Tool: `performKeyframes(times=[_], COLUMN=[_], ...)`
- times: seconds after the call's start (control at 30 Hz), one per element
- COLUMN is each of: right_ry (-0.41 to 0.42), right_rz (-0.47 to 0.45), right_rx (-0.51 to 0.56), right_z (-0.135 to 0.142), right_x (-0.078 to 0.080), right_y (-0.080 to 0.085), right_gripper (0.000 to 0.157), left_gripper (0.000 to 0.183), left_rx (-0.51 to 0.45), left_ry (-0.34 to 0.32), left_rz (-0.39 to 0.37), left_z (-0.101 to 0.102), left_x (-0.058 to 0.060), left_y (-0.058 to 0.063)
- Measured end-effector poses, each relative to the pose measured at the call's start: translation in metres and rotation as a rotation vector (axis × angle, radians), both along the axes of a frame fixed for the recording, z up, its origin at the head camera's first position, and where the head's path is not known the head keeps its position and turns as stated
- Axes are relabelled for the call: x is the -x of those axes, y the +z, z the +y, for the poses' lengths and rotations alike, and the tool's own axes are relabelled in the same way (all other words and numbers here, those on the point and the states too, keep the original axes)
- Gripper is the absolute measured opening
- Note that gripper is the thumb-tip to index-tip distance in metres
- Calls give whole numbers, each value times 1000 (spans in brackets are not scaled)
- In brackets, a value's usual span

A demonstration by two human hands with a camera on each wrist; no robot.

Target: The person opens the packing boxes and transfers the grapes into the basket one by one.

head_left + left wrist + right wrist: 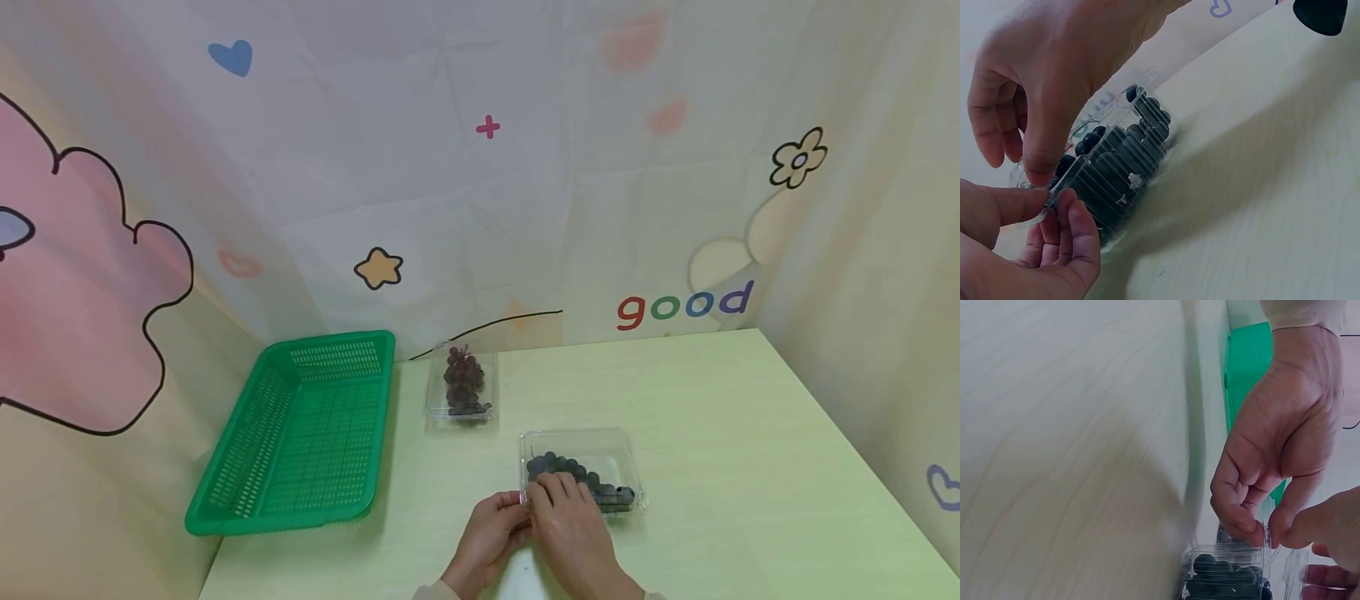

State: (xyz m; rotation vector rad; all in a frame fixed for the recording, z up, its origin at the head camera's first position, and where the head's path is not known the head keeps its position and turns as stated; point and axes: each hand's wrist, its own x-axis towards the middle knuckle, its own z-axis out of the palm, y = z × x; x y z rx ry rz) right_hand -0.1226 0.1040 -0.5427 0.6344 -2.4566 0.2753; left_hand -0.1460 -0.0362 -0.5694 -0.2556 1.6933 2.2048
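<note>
A clear plastic clamshell box [617, 450] of dark grapes [573, 468] sits on the table in front of me. My left hand [491, 533] pinches its near left corner between thumb and fingers, at the rim. Over the same corner, my right hand [573, 529] grips the edge, its fingers bent across the top. The left wrist view shows both thumbs close together at the rim of the box [1116, 169], left hand [1029, 250] below and right hand [1054, 81] above. In the right wrist view, the left hand [1279, 431] partly covers the corner.
A green plastic basket [382, 417] with slotted walls stands at the left of the table. Behind the near box is a second clear box [489, 392] with reddish grapes [463, 375]. A patterned curtain [450, 192] hangs along the table's back edge.
</note>
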Motion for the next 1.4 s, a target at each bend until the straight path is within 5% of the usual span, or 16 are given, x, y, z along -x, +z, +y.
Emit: performKeyframes(times=[0.5,1.4], right_ry=[-85,-93], right_rz=[-14,-9], right_rx=[31,71], right_z=[11,32], right_x=[0,3], right_y=[-5,-3], right_gripper=[42,45], left_gripper=[20,16], left_rx=[34,128], left_ry=[5,15], left_rz=[42,69], left_z=[2,4], left_x=[-4,-1], left_y=[4,1])
